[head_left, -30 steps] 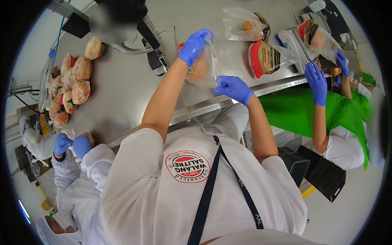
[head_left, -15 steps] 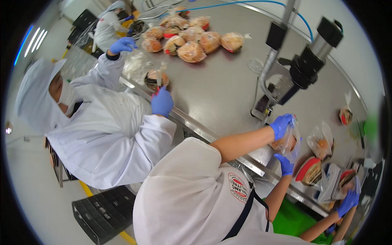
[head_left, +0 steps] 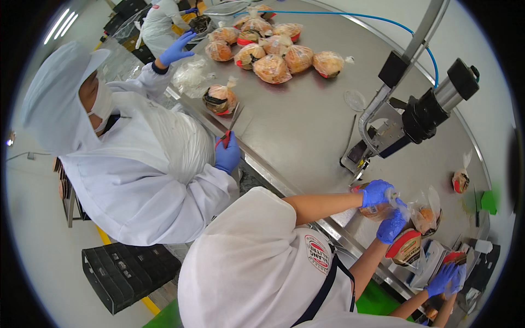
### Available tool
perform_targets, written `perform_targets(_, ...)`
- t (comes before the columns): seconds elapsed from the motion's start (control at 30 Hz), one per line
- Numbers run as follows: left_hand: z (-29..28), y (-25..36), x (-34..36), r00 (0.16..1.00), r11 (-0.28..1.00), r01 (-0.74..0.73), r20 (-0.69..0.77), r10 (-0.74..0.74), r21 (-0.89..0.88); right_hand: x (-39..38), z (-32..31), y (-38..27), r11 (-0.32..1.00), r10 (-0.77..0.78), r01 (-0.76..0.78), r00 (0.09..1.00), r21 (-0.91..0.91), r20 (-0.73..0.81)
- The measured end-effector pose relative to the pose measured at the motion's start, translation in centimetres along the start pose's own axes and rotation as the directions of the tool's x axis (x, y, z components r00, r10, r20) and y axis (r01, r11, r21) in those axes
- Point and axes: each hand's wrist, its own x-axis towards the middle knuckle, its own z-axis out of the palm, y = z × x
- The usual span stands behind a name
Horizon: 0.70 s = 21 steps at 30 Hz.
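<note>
Gripping the bagged meat (head_left: 373,212), left hand (head_left: 376,193) and right hand (head_left: 391,226) fingers were closed; gathering its neck seemed done, fastening (apparently) pending.

The short-sleeved white shirt (head_left: 246,268) bears a red emblem (head_left: 317,251); lanyard (head_left: 324,290) dark; gloves (head_left: 375,193) blue.

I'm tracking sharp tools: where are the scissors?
The scissors are left of centre in the head view, in a co-worker's blue-gloved hand, next to a bagged food piece.
</note>
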Motion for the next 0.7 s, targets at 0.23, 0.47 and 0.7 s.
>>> perform_targets(0.23,8.2,-4.3,2.7,0.987,0.617,-0.047,0.060,0.152,-0.785,-3.7,0.4,3.1,0.486,-0.053,0.054,0.998,-0.872,0.033)
perform_targets(0.47,-2.2,3.0,-1.8,0.946,0.607,-0.089,0.123,0.299,-0.790,-1.4,-1.6,0.2,0.569,-0.007,0.206,0.969,-0.796,0.246)
perform_targets(0.7,1.1,-2.4,-4.0,0.878,0.845,-0.406,-0.110,0.466,0.348,0.1,5.6,-4.9,0.458,-0.054,0.507,0.836,-0.730,0.546)
